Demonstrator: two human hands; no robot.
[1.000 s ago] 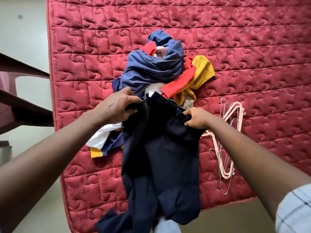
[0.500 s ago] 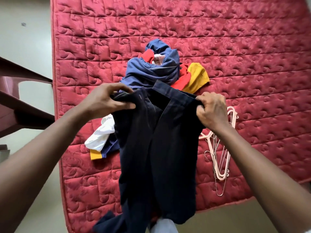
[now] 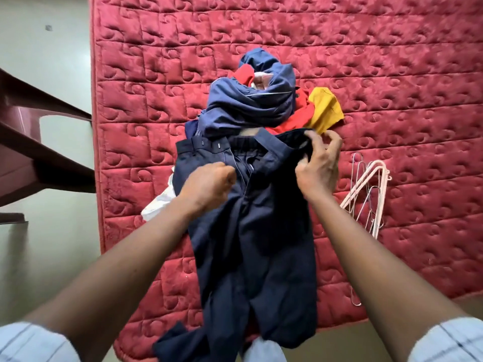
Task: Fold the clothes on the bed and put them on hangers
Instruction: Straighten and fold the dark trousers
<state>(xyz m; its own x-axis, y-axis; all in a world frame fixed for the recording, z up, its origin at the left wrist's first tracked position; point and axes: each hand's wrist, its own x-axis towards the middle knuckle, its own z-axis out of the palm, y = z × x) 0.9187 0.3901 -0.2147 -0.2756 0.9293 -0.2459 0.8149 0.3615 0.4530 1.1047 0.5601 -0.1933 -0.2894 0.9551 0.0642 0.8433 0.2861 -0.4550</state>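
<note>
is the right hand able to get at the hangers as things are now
Likely yes, once freed: the hangers lie uncovered on the red mattress just right of the right hand, nothing between them. For now that hand pinches the waistband of the navy trousers.

sleeves [image 3: 34, 343]: blurred, lower corners | chair [image 3: 26, 163]: cut by left edge | white cloth [image 3: 156, 209]: mostly behind trousers [image 3: 256, 244] | bed [image 3: 392, 48]: cut top and right

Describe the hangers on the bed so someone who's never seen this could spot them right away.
On the red quilted mattress, look right of the clothes heap, just past the right hand that grips the navy trousers. The hangers lie flat in a loose bundle, pale pink plastic mixed with thin wire: the only rigid, thin-framed things amid the cloth.
</note>
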